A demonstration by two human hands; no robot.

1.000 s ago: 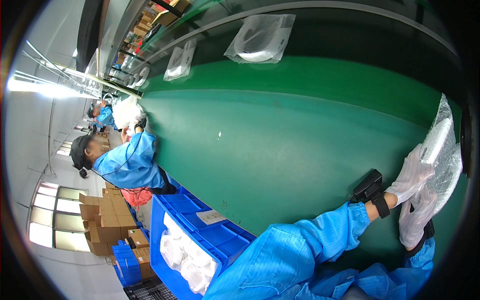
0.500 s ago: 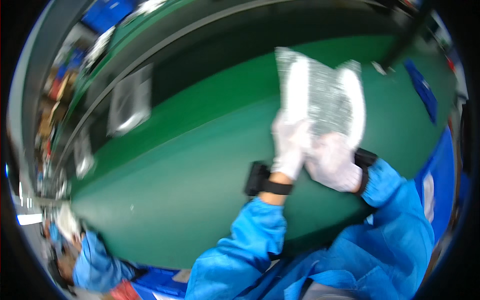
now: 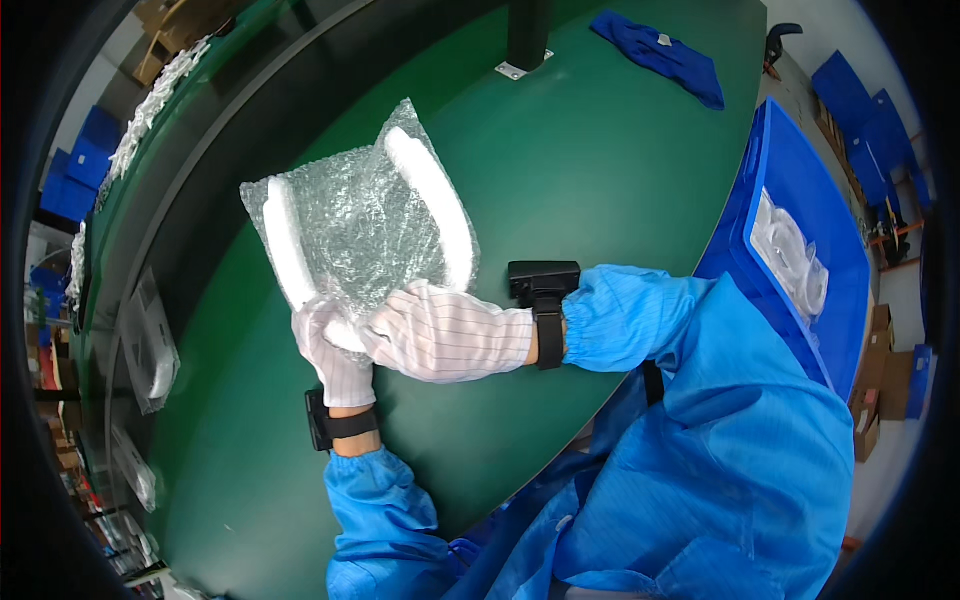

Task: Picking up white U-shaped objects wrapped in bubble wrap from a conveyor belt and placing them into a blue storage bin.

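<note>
A clear bubble-wrap bag (image 3: 355, 220) lies over the green tabletop with its far corners sticking up. Inside it is a white curved part (image 3: 435, 200), with one arm along each side of the bag; its kind I cannot make out. My left hand (image 3: 335, 350), in a white striped glove, grips the near left end of the bag. My right hand (image 3: 450, 335), gloved the same way, is closed on the near edge beside it, fingers pointing left and almost meeting the left hand. The glove partly hides the part's near end.
At the right, a blue bin (image 3: 735, 215) holds a clear-bagged white item (image 3: 790, 255). A dark blue cloth (image 3: 660, 60) lies on the far tabletop, near a black post (image 3: 527, 35). Along the left, clear-wrapped packages (image 3: 150, 345) rest on a dark strip beside the green surface (image 3: 560, 190).
My view has swung to the right, bringing the bin and cloth further into sight. Both hands still grip the bag, now tilted left. The co-worker at lower left is out of view.
</note>
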